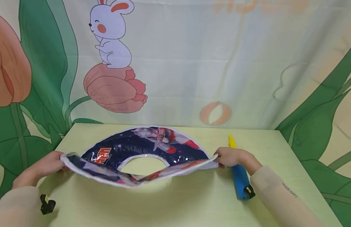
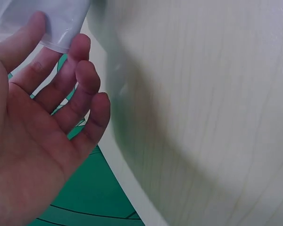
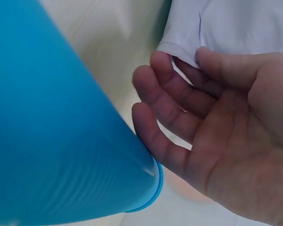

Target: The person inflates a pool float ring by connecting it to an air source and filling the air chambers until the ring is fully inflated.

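Observation:
A flat, deflated swim ring (image 1: 148, 140) with a dark printed pattern, white rim and round central hole is held up over the table, its near side sagging. At its left edge my left hand (image 1: 49, 164) pinches the rim between thumb and forefinger; the other fingers are loosely bent in the left wrist view. My right hand (image 1: 230, 156) pinches the opposite edge, and the ring's pale underside (image 3: 245, 28) shows in the right wrist view. Close by that hand lies a blue hand pump (image 1: 240, 181) with a yellow pointed nozzle (image 1: 231, 141), partly hidden behind the hand.
The pale wood-grain table (image 1: 169, 208) lies under both hands. Behind it hangs a curtain (image 1: 175, 72) printed with a rabbit, flowers and leaves. A black wrist device (image 1: 47, 205) shows by the left sleeve, another (image 1: 249, 191) by the right.

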`<action>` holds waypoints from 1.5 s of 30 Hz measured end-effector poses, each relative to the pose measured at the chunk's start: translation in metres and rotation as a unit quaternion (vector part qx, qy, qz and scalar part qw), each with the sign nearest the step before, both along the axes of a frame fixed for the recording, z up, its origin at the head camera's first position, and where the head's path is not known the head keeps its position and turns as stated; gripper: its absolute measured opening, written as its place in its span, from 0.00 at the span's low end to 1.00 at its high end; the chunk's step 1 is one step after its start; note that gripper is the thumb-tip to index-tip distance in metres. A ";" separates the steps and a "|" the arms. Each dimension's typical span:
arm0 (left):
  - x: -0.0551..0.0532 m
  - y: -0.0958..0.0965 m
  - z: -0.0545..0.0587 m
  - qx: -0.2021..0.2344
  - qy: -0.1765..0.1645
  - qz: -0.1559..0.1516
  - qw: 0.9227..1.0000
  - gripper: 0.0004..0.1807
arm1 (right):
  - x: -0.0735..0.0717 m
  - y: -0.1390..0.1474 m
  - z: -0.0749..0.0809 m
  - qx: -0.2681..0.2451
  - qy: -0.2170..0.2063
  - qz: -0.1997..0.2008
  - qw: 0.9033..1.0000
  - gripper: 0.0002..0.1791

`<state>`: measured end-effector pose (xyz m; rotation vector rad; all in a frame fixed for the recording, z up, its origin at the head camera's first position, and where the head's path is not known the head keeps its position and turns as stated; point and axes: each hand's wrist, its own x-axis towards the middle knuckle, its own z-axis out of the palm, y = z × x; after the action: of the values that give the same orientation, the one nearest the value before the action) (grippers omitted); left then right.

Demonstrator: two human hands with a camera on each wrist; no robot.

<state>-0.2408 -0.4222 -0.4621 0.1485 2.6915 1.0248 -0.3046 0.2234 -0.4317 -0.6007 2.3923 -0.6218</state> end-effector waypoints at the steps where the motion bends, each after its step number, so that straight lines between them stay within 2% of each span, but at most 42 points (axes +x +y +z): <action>1: 0.000 0.001 0.000 0.008 -0.012 0.003 1.000 0.16 | 0.000 0.000 0.000 0.005 -0.001 -0.005 1.000 0.13; 3: -0.001 0.003 0.002 0.024 -0.044 0.009 0.999 0.19 | 0.001 0.000 0.002 0.012 -0.009 -0.014 1.000 0.14; 5: -0.001 0.004 0.003 0.029 -0.060 0.006 0.998 0.24 | 0.001 -0.001 0.003 0.020 -0.017 -0.029 0.999 0.14; 9: 0.001 0.005 0.004 0.034 -0.076 0.000 0.997 0.26 | 0.000 -0.002 0.004 0.030 -0.023 -0.057 0.998 0.15; 14: 0.001 0.006 0.005 0.023 -0.096 0.015 0.995 0.26 | -0.001 -0.001 0.005 0.025 -0.026 -0.078 0.996 0.16; 20: 0.002 0.005 0.003 0.027 -0.104 0.021 0.994 0.26 | 0.003 -0.002 0.006 0.028 -0.007 -0.104 0.994 0.20; 23: 0.004 0.005 0.004 0.029 -0.104 0.014 0.994 0.27 | 0.004 -0.002 0.006 0.036 -0.003 -0.108 0.994 0.22; 29: 0.006 0.003 0.006 0.015 -0.111 -0.007 0.994 0.27 | 0.007 -0.002 0.007 0.056 -0.019 -0.103 0.993 0.21; 34: 0.008 -0.003 0.005 0.045 -0.119 -0.036 0.991 0.26 | 0.008 -0.001 0.010 0.059 -0.023 -0.085 0.994 0.19; 40: 0.012 -0.014 -0.003 0.101 -0.126 -0.041 0.986 0.15 | 0.007 0.007 0.013 0.025 -0.044 -0.028 0.998 0.20; 42: 0.013 -0.016 -0.005 0.106 -0.116 -0.036 0.987 0.16 | 0.005 0.010 0.012 0.003 -0.040 -0.016 0.999 0.20; 45: 0.014 -0.016 -0.007 0.087 -0.089 -0.028 0.992 0.24 | 0.002 0.013 0.009 -0.033 -0.020 -0.013 0.999 0.18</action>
<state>-0.2272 -0.4380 -0.4695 0.1561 2.4247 1.1963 -0.3024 0.2365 -0.4224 -0.5809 2.3539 -0.7209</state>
